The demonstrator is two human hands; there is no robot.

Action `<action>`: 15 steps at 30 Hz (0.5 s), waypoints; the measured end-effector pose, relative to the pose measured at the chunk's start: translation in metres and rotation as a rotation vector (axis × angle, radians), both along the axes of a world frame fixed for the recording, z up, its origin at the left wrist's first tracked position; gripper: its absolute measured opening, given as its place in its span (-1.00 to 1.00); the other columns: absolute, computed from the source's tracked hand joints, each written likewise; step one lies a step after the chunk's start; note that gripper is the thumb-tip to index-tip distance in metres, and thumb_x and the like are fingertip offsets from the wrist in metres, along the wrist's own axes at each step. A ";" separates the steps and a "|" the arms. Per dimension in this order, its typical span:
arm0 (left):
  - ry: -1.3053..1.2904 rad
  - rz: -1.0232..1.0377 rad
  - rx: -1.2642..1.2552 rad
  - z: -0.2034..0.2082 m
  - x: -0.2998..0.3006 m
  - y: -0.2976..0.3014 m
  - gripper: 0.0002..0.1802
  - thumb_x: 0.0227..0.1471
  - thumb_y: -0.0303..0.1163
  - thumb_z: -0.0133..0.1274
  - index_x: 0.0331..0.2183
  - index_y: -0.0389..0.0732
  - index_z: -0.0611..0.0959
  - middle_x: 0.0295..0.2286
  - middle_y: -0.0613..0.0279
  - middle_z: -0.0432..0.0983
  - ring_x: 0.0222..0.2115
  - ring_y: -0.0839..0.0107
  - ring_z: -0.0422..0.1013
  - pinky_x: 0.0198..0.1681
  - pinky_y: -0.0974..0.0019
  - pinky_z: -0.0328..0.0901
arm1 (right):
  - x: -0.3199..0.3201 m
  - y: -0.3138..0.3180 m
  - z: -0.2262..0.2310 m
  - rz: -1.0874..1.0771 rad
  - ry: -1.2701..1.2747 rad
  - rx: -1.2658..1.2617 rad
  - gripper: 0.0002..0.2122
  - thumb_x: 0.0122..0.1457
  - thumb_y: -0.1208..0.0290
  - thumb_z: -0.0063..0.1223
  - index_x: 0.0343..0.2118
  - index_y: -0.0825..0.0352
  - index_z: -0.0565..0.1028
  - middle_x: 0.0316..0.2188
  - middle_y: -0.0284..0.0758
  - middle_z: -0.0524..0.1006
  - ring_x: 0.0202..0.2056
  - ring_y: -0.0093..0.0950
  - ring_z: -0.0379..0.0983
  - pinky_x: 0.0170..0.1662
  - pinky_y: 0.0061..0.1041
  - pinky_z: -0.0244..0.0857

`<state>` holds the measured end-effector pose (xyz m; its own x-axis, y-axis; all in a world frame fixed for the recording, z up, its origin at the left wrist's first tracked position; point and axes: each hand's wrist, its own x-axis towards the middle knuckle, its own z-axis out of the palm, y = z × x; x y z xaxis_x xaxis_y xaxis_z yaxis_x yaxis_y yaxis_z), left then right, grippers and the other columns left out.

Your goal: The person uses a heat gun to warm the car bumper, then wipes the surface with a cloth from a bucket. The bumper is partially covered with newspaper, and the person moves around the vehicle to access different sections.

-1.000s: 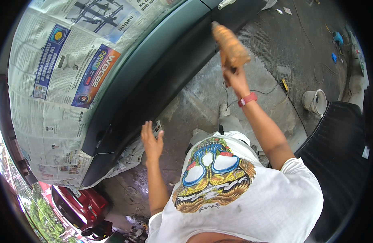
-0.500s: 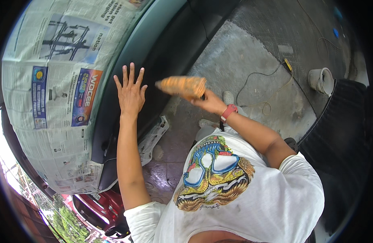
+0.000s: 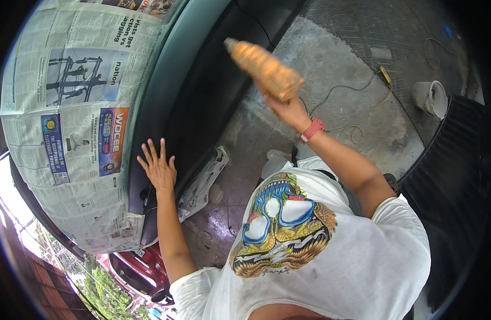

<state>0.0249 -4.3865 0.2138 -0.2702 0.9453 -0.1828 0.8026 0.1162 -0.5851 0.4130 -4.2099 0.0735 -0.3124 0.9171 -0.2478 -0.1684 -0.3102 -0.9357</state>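
Note:
My left hand lies palm down with its fingers spread on the dark grey car body panel. In my right hand is an orange power tool with a ribbed, grimy body and a narrow grey tip. It is held above the panel's outer edge, tip pointing up and left; motion blurs it, and its exact kind is unclear. Newspaper sheets cover the curved surface to the left of the panel.
A thin dark cord runs across the concrete floor to a yellow socket piece. At the right stands a whitish bucket beside a large black object. Loose newspaper hangs under the panel. A red car is at lower left.
My left hand has slid down along the panel, toward me. My right hand has swung the tool up and to the right, its tip now tilted further upward. The view has shifted slightly.

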 end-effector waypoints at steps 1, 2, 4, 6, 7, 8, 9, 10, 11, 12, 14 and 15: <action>0.017 0.041 -0.003 0.001 -0.003 -0.013 -0.10 0.19 -0.04 0.11 0.43 0.23 0.06 0.45 0.12 -0.27 0.45 0.03 -0.32 0.43 -0.29 -0.31 | -0.008 -0.012 -0.007 0.037 0.028 0.100 -0.61 0.22 0.35 0.28 0.05 0.37 0.47 -0.19 -0.34 0.63 -0.22 -0.50 0.55 -0.16 -0.41 0.42; 0.030 0.077 -0.002 -0.001 -0.007 -0.024 -0.10 0.20 -0.03 0.10 0.43 0.22 0.05 0.45 0.10 -0.28 0.45 0.01 -0.32 0.42 -0.29 -0.32 | -0.016 -0.023 -0.009 0.082 0.037 0.190 -0.60 0.20 0.36 0.28 0.07 0.36 0.47 -0.16 -0.31 0.64 -0.18 -0.44 0.56 -0.12 -0.37 0.42; 0.062 0.153 -0.017 -0.006 -0.015 -0.045 -0.06 0.18 0.00 0.10 0.44 0.16 0.03 0.44 0.01 -0.26 0.44 -0.06 -0.30 0.41 -0.32 -0.33 | -0.027 -0.043 -0.010 0.176 0.052 0.371 -0.56 0.17 0.37 0.27 0.10 0.34 0.46 -0.11 -0.27 0.66 -0.11 -0.32 0.59 -0.04 -0.28 0.42; 0.092 0.271 -0.044 -0.013 -0.019 -0.069 -0.03 0.16 0.02 0.12 0.44 0.15 0.00 0.44 -0.01 -0.29 0.44 -0.08 -0.30 0.41 -0.33 -0.34 | -0.026 -0.050 -0.001 0.461 -0.017 0.266 -0.51 0.13 0.35 0.27 0.13 0.33 0.45 -0.11 -0.18 0.65 -0.06 -0.24 0.59 0.02 -0.26 0.41; 0.153 0.375 -0.076 -0.019 -0.022 -0.080 -0.03 0.20 0.17 0.00 0.45 0.13 -0.03 0.43 -0.11 -0.33 0.43 -0.16 -0.31 0.39 -0.40 -0.34 | -0.025 -0.052 0.000 0.600 -0.053 0.212 -0.49 0.12 0.35 0.27 0.15 0.32 0.44 -0.10 -0.14 0.65 -0.03 -0.20 0.58 0.06 -0.24 0.40; 0.130 0.532 -0.065 -0.029 -0.025 -0.091 -0.03 0.21 0.23 -0.05 0.45 0.12 -0.04 0.43 -0.15 -0.33 0.43 -0.18 -0.32 0.38 -0.42 -0.33 | -0.026 -0.052 -0.003 0.627 -0.058 0.229 -0.48 0.10 0.34 0.27 0.15 0.32 0.44 -0.10 -0.12 0.65 -0.02 -0.18 0.58 0.07 -0.25 0.39; 0.106 0.688 -0.053 -0.041 -0.027 -0.103 -0.03 0.22 0.28 -0.11 0.45 0.11 -0.05 0.42 -0.18 -0.33 0.43 -0.20 -0.33 0.37 -0.44 -0.32 | -0.027 -0.050 -0.010 0.654 -0.064 0.247 -0.46 0.09 0.33 0.27 0.16 0.31 0.44 -0.09 -0.10 0.64 -0.02 -0.16 0.58 0.08 -0.25 0.38; 0.079 0.844 -0.037 -0.056 -0.030 -0.114 -0.02 0.22 0.33 -0.16 0.45 0.10 -0.06 0.42 -0.22 -0.33 0.43 -0.22 -0.34 0.36 -0.46 -0.31 | -0.027 -0.047 -0.017 0.680 -0.071 0.267 -0.45 0.08 0.32 0.27 0.16 0.30 0.44 -0.08 -0.09 0.64 -0.01 -0.14 0.57 0.09 -0.25 0.38; -0.058 0.957 -0.010 -0.071 -0.031 -0.130 0.02 0.19 0.41 -0.22 0.45 0.08 -0.07 0.41 -0.26 -0.33 0.42 -0.25 -0.31 0.35 -0.49 -0.30 | -0.026 -0.043 -0.022 0.640 -0.073 0.277 -0.48 0.08 0.33 0.27 0.13 0.32 0.46 -0.09 -0.10 0.64 -0.02 -0.19 0.58 0.08 -0.27 0.38; -0.199 1.066 0.020 -0.087 -0.030 -0.147 0.08 0.15 0.50 -0.28 0.45 0.06 -0.07 0.40 -0.30 -0.33 0.41 -0.29 -0.29 0.34 -0.51 -0.29 | -0.024 -0.036 -0.027 0.599 -0.076 0.288 -0.51 0.09 0.34 0.28 0.10 0.34 0.47 -0.09 -0.12 0.64 -0.04 -0.23 0.58 0.08 -0.28 0.38; -0.407 1.096 -0.083 -0.118 -0.007 -0.182 0.12 0.09 0.55 -0.25 0.44 0.05 0.00 0.41 -0.26 -0.29 0.41 -0.27 -0.24 0.34 -0.51 -0.31 | -0.016 -0.018 -0.041 0.519 -0.153 0.224 -0.51 0.09 0.33 0.28 0.09 0.36 0.48 -0.08 -0.10 0.63 -0.03 -0.24 0.58 0.08 -0.29 0.37; -0.478 1.084 -0.170 -0.133 0.010 -0.201 0.12 0.09 0.55 -0.23 0.43 0.04 0.04 0.41 -0.24 -0.25 0.41 -0.24 -0.21 0.33 -0.53 -0.33 | -0.011 -0.007 -0.051 0.481 -0.226 0.151 -0.50 0.09 0.31 0.27 0.11 0.36 0.48 -0.06 -0.06 0.62 0.00 -0.20 0.56 0.09 -0.27 0.37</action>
<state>0.0352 -4.5873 0.0804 -0.7825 0.2211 -0.5820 0.4747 0.8168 -0.3279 0.4022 -4.2167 0.0226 -0.6593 0.7146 -0.2337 0.1690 -0.1621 -0.9722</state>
